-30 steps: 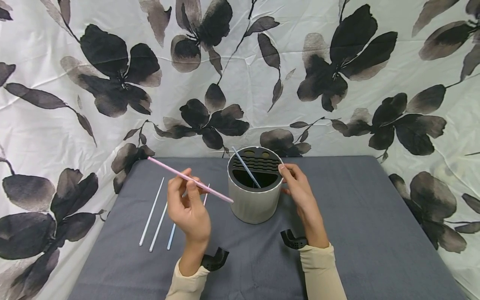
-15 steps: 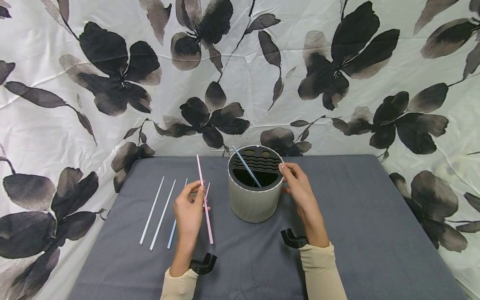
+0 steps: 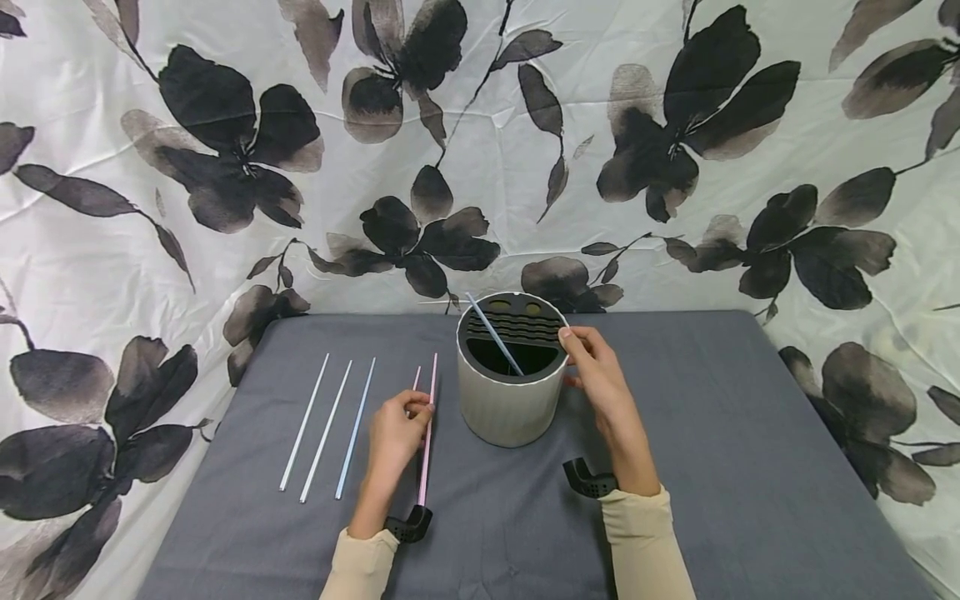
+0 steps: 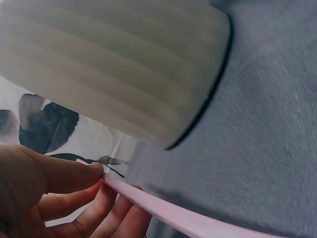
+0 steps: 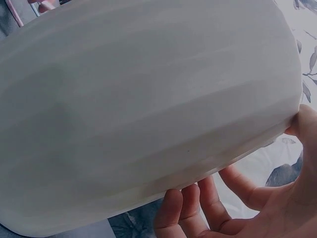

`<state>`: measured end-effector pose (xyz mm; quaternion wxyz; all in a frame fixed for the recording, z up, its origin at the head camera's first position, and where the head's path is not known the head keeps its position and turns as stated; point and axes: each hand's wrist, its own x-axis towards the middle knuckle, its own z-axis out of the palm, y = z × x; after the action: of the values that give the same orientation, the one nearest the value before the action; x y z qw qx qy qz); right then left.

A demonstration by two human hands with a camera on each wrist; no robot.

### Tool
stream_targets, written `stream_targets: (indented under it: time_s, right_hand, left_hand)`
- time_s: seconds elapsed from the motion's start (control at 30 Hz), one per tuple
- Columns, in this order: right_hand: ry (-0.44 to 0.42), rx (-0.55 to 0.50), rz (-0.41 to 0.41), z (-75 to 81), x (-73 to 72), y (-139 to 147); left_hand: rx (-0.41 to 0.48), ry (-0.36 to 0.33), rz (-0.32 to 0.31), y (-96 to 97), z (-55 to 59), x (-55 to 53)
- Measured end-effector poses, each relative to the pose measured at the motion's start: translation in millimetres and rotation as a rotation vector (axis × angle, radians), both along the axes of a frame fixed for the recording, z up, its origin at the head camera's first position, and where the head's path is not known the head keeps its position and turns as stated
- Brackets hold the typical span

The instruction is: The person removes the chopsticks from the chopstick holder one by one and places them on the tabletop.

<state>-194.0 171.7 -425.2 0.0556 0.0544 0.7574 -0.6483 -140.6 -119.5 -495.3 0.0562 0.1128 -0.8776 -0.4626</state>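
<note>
My left hand (image 3: 400,429) pinches a pink straw (image 3: 429,454) between thumb and fingers, low over the cloth. In the left wrist view the straw (image 4: 163,208) runs from the fingertips toward the lower right. Just left of it lies a second pink straw (image 3: 417,379), partly behind the hand. A pale round utensil holder (image 3: 506,412) with a black slotted insert stands to the right; a blue straw (image 3: 495,333) leans in its front compartment. My right hand (image 3: 603,387) grips the holder's right rim, thumb at the top edge and fingers along the side.
On the left of the grey-covered table (image 3: 720,433) lie two white straws (image 3: 303,421) and a blue straw (image 3: 356,427), roughly parallel. A floral curtain (image 3: 480,167) hangs close behind the table's back edge.
The left hand has lowered the pink straw from its slanted position beside the holder, turning it nearly lengthwise, down next to the other pink straw. The right hand stays on the holder.
</note>
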Motion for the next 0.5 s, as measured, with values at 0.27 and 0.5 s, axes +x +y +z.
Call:
stream_targets:
  time_s: [0.27, 0.5]
  right_hand:
    - [0.006, 0.015, 0.007, -0.8, -2.4, 4]
    - [0.012, 0.015, 0.006, -1.0, -3.9, 4]
  left_hand:
    - [-0.209, -0.020, -0.045, 4.6, -12.1, -6.7]
    - [-0.308, -0.032, -0.038, 8.1, -17.8, -8.9]
